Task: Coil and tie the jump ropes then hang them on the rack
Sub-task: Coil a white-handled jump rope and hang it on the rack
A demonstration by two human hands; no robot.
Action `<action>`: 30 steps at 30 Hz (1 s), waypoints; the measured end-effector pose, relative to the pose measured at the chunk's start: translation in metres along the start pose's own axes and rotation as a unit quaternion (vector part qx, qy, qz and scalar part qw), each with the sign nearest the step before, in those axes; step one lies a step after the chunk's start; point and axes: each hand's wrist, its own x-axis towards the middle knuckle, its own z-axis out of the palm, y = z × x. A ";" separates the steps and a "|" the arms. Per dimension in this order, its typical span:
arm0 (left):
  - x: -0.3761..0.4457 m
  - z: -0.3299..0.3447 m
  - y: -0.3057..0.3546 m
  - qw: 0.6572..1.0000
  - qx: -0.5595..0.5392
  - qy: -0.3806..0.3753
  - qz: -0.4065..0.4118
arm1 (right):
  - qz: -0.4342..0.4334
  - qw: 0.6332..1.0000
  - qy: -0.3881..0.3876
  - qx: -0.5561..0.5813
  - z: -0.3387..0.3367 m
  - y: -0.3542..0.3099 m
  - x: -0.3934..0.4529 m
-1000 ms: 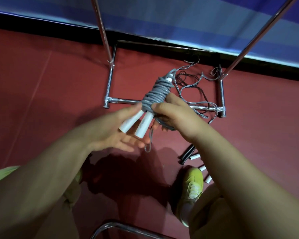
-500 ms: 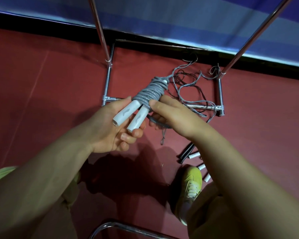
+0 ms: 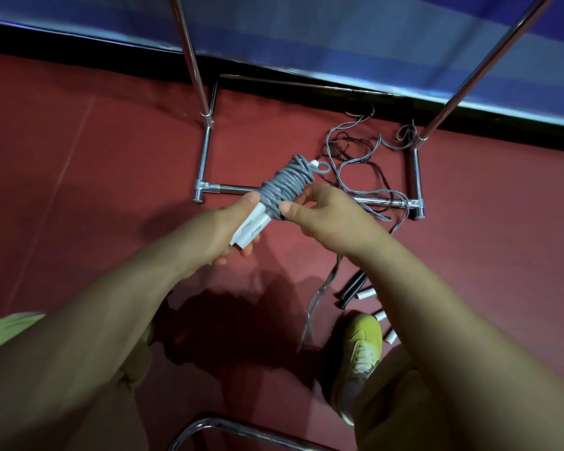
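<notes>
Between both hands | left hand (image 3: 215,236) grips handles (image 3: 249,229) | right hand (image 3: 326,216) pinches coiled rope (image 3: 284,187)

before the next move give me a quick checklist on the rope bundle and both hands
1. Left hand has a firm grip on the white handles: ok.
2. Right hand holds the grey coiled rope: ok.
3. Coils wound snug around the handles: ok.
4. Loose rope tail tucked or tied off: not ok, it hangs down below the right wrist.
5. Rack within view for hanging: ok, base frame and uprights ahead; its hanging bar is out of view, cannot tell.
6. Other ropes on the floor coiled: not ok, tangled.
</notes>
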 end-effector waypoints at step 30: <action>-0.001 -0.019 0.005 0.931 -0.260 -0.233 -0.106 | -0.081 0.945 -0.128 0.289 -0.005 -0.013 -0.009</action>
